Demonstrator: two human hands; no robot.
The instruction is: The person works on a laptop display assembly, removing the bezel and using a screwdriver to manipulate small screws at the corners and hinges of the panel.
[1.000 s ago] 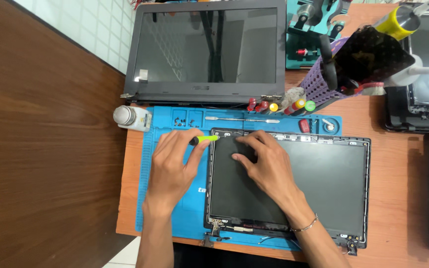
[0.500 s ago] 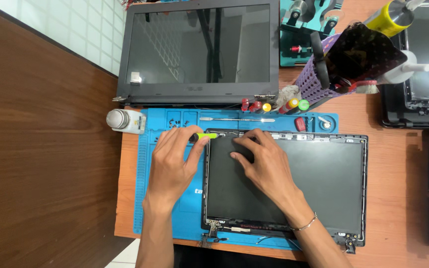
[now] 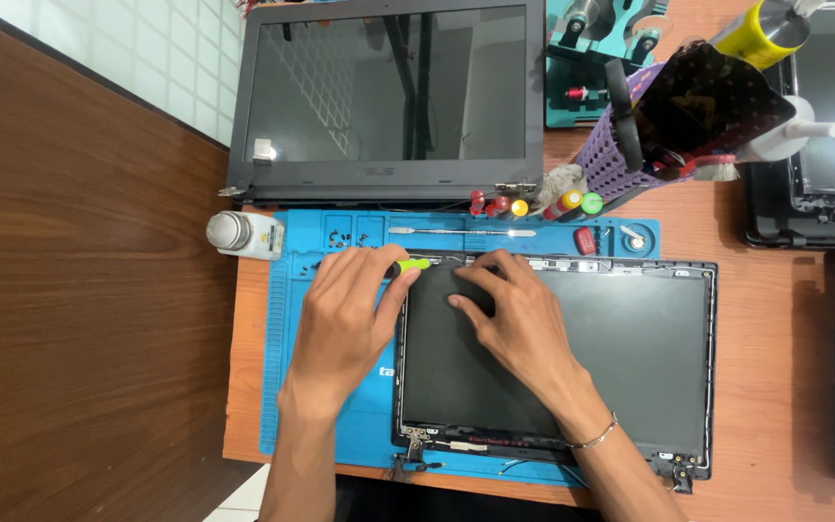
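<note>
Along the panel (image 3: 630, 358) top edge, both hands, green-handled screwdriver (image 3: 410, 265).

- A wooden counter (image 3: 785, 319) of an orange-brown tone carries the work.
- A dark brown wood panel (image 3: 79, 290) fills the left side.
- Pale tiles (image 3: 161, 53) show at the upper left.
- Even, bright light falls from above.

Bare forearms without sleeves; a thin silver bracelet (image 3: 599, 434) circles the right wrist.
</note>
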